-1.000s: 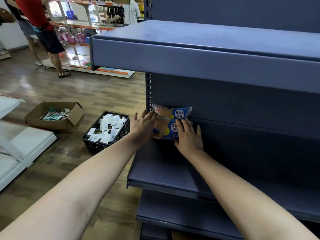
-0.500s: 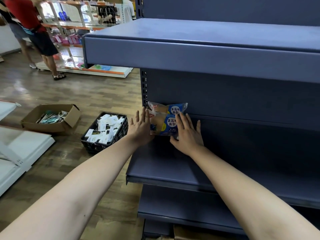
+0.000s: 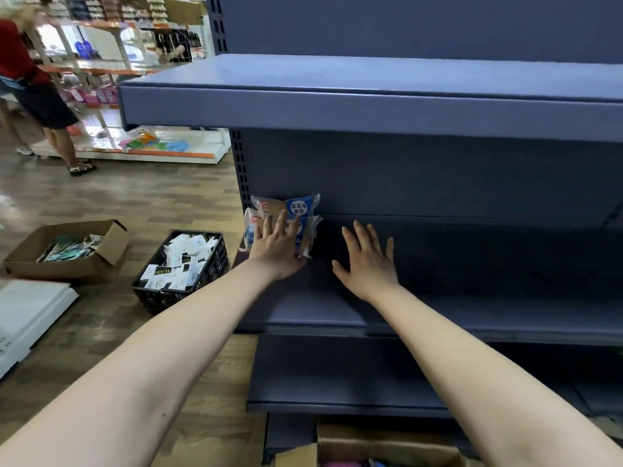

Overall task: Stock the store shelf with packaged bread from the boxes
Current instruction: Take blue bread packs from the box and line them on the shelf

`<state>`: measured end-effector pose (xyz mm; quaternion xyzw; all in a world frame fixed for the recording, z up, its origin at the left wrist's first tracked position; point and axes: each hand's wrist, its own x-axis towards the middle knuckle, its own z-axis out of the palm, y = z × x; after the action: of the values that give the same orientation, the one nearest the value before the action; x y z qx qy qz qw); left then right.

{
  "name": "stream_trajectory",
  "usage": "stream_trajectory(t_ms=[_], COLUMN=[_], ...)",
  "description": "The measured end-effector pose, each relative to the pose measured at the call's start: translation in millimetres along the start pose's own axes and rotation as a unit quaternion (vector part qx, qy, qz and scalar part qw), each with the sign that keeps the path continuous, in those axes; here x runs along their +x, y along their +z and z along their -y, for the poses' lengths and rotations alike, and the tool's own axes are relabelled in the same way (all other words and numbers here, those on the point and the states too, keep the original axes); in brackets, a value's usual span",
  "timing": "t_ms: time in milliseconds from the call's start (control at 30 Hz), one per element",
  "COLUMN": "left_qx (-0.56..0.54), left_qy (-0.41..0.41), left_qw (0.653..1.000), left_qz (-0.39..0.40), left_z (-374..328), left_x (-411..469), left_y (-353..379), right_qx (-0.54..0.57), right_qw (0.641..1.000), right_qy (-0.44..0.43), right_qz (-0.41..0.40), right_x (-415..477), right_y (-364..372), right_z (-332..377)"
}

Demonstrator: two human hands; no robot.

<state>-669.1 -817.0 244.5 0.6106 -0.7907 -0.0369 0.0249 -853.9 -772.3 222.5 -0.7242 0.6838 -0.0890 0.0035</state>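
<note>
Right hand has drawn off; bread packets lie under left fingers.

Open brown cardboard box of teal packets sits on wood-look floor, just left of black plastic crate full of small white and black cartons. White metal shelf panels far left. Person in red top, dark shorts beside orange-trimmed white shelving at back.
</note>
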Motion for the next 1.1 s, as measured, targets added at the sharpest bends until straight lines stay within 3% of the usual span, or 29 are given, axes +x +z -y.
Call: stream_trajectory(t_ms=[267, 600, 800, 1100], left_qx=[-0.002, -0.019, -0.08, -0.002], left_qy=[0.102, 0.262, 0.301, 0.3], left_qw=[0.995, 0.965, 0.947, 0.931], left_qz=[-0.011, -0.019, 0.08, 0.209], left_z=[-95.2, -219.8, -267.1, -264.6], left_x=[-20.5, -59.6, -92.9, -120.1], left_y=[1.0, 18.4, 48.1, 136.2], right_qx=[-0.027, -0.074, -0.073, -0.014], right_qw=[0.996, 0.975, 0.967, 0.956], right_qy=[0.078, 0.202, 0.244, 0.277], right_qz=[-0.015, -0.063, -0.004, 0.091], right_x=[-71.8, -164.6, -213.2, -256.0], right_y=[-27.4, -42.9, -24.0, 47.7], right_z=[-74.8, -160.1, -190.8, -191.1])
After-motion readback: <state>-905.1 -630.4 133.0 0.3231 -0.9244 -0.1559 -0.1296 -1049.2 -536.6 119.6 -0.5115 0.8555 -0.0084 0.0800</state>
